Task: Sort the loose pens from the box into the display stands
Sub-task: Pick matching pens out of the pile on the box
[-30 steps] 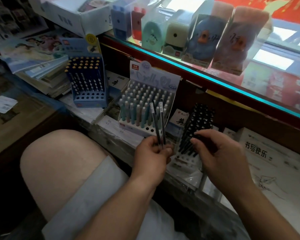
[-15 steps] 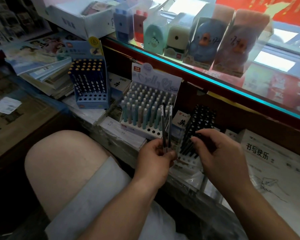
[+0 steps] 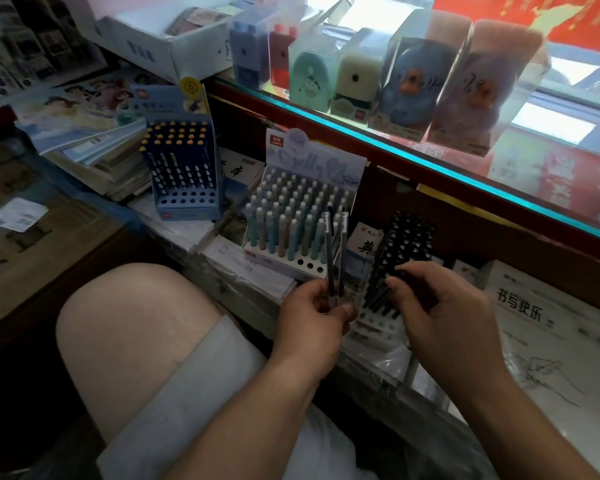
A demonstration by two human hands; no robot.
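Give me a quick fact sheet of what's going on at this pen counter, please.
Left hand: pinches two dark pens, held upright
Right hand: fingers curled at the black pen stand; grip unclear
Pastel pen stand: mostly full, some front holes empty
Blue pen stand: farther left, front rows empty
Glass counter: boxed pencil sharpeners on top
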